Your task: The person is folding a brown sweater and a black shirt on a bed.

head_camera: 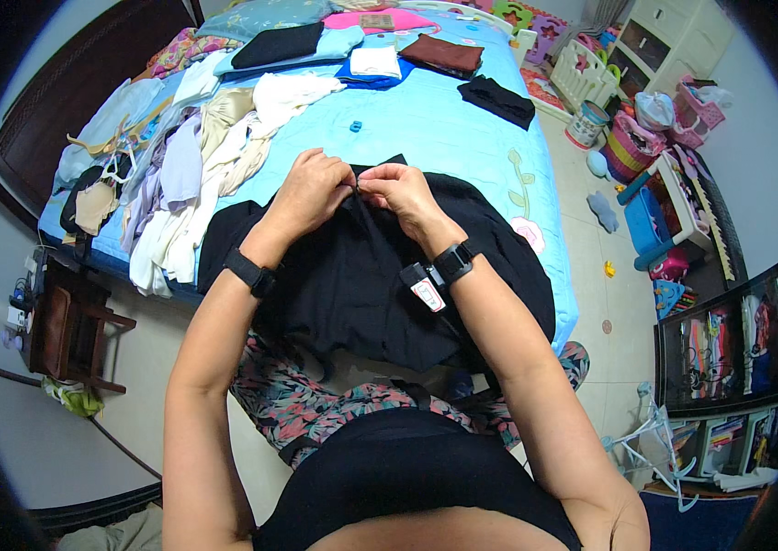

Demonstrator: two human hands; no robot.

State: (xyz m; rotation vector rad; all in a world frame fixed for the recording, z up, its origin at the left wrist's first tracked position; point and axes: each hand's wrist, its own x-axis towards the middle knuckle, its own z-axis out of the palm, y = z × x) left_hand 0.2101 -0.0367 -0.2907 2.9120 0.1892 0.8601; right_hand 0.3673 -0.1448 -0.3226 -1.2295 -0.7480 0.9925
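Note:
A large black garment (354,275) lies spread over the near edge of the bed, its lower part hanging over the side. My left hand (317,186) pinches the garment's upper middle edge between thumb and fingers. Close beside it, my right hand (392,191) pinches the same edge, the fingertips of both hands almost touching. What sits between the fingertips is too small to tell. A strip or fold of the black cloth runs down from the fingers. Each wrist wears a black strap, and a small device (426,293) hangs at the right one.
Loose clothes (186,179) and hangers (120,141) lie at the left on the light-blue bedspread (423,110). Folded garments, including a black one (497,102) and a brown one (441,54), lie towards the far side. A wooden chair (72,337) stands at left; toys and shelves (733,351) stand at right.

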